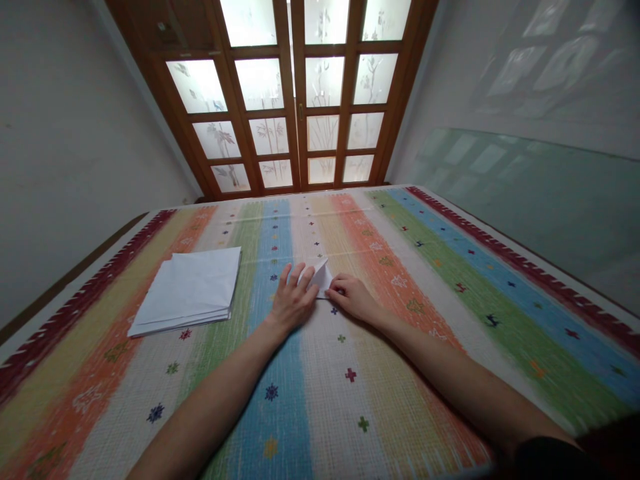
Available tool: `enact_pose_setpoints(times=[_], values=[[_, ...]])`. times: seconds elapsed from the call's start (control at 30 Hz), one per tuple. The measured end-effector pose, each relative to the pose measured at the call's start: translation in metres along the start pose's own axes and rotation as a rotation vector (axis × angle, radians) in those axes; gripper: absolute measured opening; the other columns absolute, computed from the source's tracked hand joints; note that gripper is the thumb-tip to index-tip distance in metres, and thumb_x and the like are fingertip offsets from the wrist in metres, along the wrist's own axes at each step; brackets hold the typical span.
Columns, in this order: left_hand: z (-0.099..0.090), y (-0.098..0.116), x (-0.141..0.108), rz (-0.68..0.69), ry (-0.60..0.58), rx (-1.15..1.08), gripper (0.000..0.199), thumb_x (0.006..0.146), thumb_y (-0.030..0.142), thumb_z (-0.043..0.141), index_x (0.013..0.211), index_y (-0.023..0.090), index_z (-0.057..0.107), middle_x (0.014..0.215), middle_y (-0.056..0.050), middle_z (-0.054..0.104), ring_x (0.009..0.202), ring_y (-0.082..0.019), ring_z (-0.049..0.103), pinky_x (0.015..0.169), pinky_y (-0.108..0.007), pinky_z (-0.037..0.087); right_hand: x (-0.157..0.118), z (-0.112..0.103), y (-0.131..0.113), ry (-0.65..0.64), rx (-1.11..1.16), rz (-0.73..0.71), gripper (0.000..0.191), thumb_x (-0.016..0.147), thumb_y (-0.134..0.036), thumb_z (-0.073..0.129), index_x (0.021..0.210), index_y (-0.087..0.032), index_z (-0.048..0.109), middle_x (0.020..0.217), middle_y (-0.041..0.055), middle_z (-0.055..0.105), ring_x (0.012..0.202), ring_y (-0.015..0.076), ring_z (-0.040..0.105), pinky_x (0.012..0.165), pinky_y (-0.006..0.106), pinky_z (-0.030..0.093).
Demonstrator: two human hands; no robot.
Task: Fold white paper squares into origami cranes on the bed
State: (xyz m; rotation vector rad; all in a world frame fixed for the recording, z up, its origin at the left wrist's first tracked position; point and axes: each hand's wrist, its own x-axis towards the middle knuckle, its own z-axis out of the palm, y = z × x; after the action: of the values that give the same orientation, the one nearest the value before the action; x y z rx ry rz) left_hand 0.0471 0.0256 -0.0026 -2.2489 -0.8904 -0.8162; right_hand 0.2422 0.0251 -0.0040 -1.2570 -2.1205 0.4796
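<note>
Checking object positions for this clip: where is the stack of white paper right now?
In the head view, the stack of white paper lies on the striped cloth, left of the left hand, apart from it.

A bench under a striped cloth (400,373) carries a paper stack (190,290) at the left and a small folded paper (321,275) near the middle.
</note>
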Motion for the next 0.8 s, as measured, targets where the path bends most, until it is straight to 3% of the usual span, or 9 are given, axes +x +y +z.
enact_pose_setpoints(times=[0.13,0.27,0.4,0.57,0.8], values=[[0.000,0.003,0.001,-0.028,-0.112,-0.013,0.013,0.088,0.017,0.053,0.084,0.017,0.065,0.124,-0.012,0.059,0.122,-0.030,0.047,0.109,-0.050,0.027,-0.001,0.003,-0.003,0.024,-0.124,0.029,0.020,0.086,-0.024,0.062,0.068,-0.016,0.061,0.080,0.0044,0.059,0.074,0.0154,0.055,0.071,0.028,0.042],[0.001,0.002,0.001,-0.089,-0.170,-0.067,0.021,0.089,0.019,0.052,0.106,0.019,0.064,0.127,-0.013,0.057,0.124,-0.032,0.046,0.107,-0.052,0.029,-0.002,0.004,-0.005,0.036,-0.192,0.042,0.015,0.084,-0.025,0.066,0.072,-0.017,0.060,0.082,0.0045,0.057,0.074,0.0157,0.053,0.070,0.028,0.042],[0.005,-0.001,-0.002,-0.176,-0.142,-0.142,0.049,0.086,0.022,0.057,0.134,0.025,0.048,0.133,-0.014,0.051,0.124,-0.033,0.046,0.104,-0.051,0.033,-0.003,0.005,-0.003,0.037,-0.195,0.009,0.005,0.084,-0.022,0.064,0.086,-0.017,0.064,0.089,0.0066,0.060,0.083,0.0185,0.054,0.076,0.030,0.043],[0.015,-0.008,-0.008,-0.360,-0.016,-0.301,0.081,0.083,0.034,0.063,0.150,0.021,0.017,0.141,-0.020,0.043,0.124,-0.034,0.047,0.098,-0.048,0.041,-0.002,0.007,0.001,0.002,-0.217,-0.112,0.014,0.089,-0.018,0.058,0.098,-0.019,0.068,0.092,0.0084,0.063,0.090,0.0214,0.054,0.081,0.033,0.042],[0.024,-0.012,-0.013,-0.356,0.041,-0.366,0.085,0.084,0.031,0.062,0.151,0.027,0.008,0.150,-0.018,0.033,0.130,-0.032,0.044,0.101,-0.049,0.039,-0.002,0.008,0.002,-0.035,-0.240,-0.123,0.021,0.092,-0.017,0.051,0.102,-0.020,0.068,0.095,0.0086,0.064,0.090,0.0209,0.055,0.080,0.033,0.041]])
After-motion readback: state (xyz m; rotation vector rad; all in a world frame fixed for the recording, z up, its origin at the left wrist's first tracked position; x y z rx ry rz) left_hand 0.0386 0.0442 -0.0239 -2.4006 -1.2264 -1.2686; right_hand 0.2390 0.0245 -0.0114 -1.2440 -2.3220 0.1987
